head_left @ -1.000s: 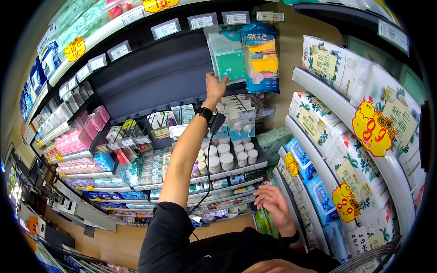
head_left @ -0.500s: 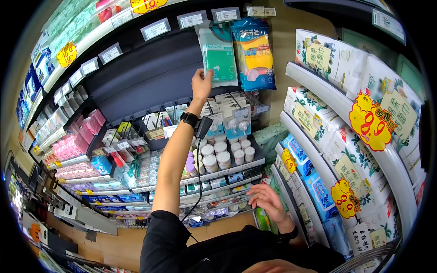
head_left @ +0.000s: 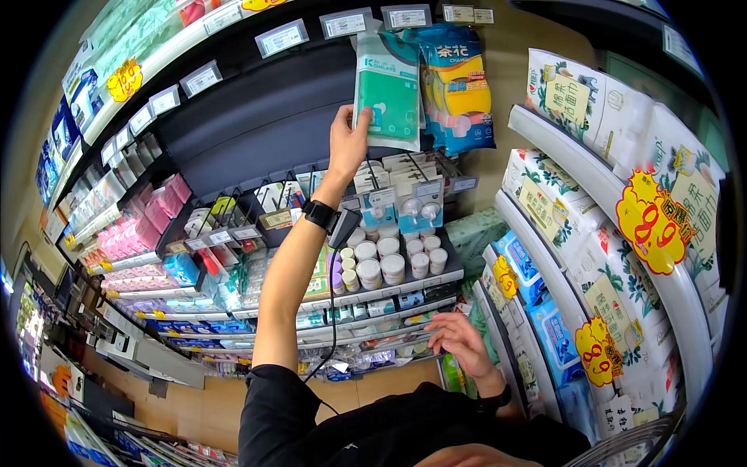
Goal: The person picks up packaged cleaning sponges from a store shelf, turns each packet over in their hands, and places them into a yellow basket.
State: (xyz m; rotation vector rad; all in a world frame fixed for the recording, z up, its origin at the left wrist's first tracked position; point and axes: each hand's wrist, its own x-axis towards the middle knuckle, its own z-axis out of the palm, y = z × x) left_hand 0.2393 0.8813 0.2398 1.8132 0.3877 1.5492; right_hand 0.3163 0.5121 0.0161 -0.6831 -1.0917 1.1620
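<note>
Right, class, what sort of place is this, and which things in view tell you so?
Most likely a shop: rectangular white price labels hang in a row, a yellow cloud-shaped price sign shows large numerals, and white cylindrical tubs stand grouped on a white-edged shelf.

Black short-sleeved top (head_left: 389, 424) with small white mark (head_left: 350, 447), black watch (head_left: 317, 214), black cable (head_left: 334, 319), dark wristband (head_left: 495, 402)

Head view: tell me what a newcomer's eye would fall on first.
Probably the largest yellow-and-red price burst, at the right. Next, the left hand at upper centre, holding the green packet by its lower left edge, beside a blue-and-yellow packet. Below them, white tubs stand clustered.
</note>
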